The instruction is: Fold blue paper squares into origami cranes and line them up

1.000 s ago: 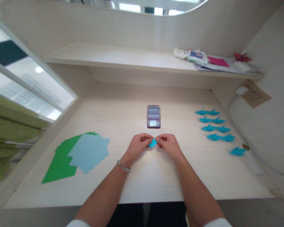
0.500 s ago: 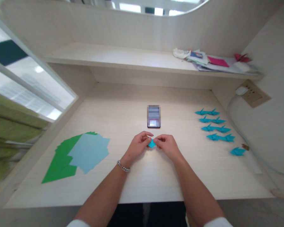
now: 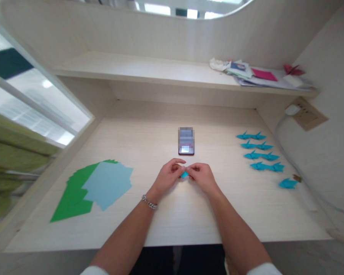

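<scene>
In the head view, take the clock as centred on the small blue paper (image 3: 184,175), with twelve pointing away from the person; the paper sits between the fingertips near the front of the desk (image 3: 186,217), mostly covered by them. The left hand (image 3: 171,173) comes in from eight o'clock, thumb down on the paper and index finger stretched out in a loose curve above it, so its grip looks half open. The right hand (image 3: 202,175) comes in from four, thumb and index finger closed in a pinch at the paper's far edge. Whether the fingers underneath bear on it too, I cannot tell.

Towards twelve, just beyond the hands, lies a phone (image 3: 186,142). Between eight and nine light blue sheets (image 3: 109,185) overlap green sheets (image 3: 70,200); between two and three stand rows of folded blue pieces (image 3: 254,154), with a lone blue piece (image 3: 288,183) just past three.

To work this fold well, I would pin the paper with the left thumb, line up the edges before pressing, and run the right fingertips along the crease with light, even force, since so small a piece probably slips or crumples easily
</scene>
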`<state>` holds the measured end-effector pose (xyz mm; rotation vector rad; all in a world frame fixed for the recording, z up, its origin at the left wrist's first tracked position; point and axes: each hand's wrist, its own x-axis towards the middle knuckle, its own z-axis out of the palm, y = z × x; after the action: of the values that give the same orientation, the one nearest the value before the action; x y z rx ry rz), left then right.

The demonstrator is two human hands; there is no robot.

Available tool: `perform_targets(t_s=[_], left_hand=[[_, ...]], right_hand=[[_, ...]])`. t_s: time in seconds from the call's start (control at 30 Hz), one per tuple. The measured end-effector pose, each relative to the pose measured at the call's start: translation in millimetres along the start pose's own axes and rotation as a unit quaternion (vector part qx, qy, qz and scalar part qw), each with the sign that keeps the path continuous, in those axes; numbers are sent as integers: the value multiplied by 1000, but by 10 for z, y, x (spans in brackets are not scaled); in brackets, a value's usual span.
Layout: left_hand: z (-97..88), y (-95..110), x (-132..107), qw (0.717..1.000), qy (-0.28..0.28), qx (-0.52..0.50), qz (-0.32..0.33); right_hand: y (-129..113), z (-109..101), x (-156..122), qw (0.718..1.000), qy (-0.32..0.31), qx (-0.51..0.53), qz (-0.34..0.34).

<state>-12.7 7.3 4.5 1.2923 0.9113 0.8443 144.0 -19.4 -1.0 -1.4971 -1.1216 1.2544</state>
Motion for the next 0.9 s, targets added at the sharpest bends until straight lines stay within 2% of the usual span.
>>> perform_targets(t_s=[0.2, 0.53, 0.67, 0.9], left_hand=[[-35, -15, 14, 1000, 15, -12, -5], [7, -39, 26, 1000, 29, 5, 3], [-3, -31, 24, 998, 57, -14, 10], [-3, -57, 16, 997, 66, -5, 33]], right_hand=[[2, -24, 28, 996, -38, 78, 20], [-34, -21, 9, 996, -21, 85, -20], [-57, -50, 8, 994, -38, 98, 3], [-83, -150, 4, 986, -76, 143, 29]])
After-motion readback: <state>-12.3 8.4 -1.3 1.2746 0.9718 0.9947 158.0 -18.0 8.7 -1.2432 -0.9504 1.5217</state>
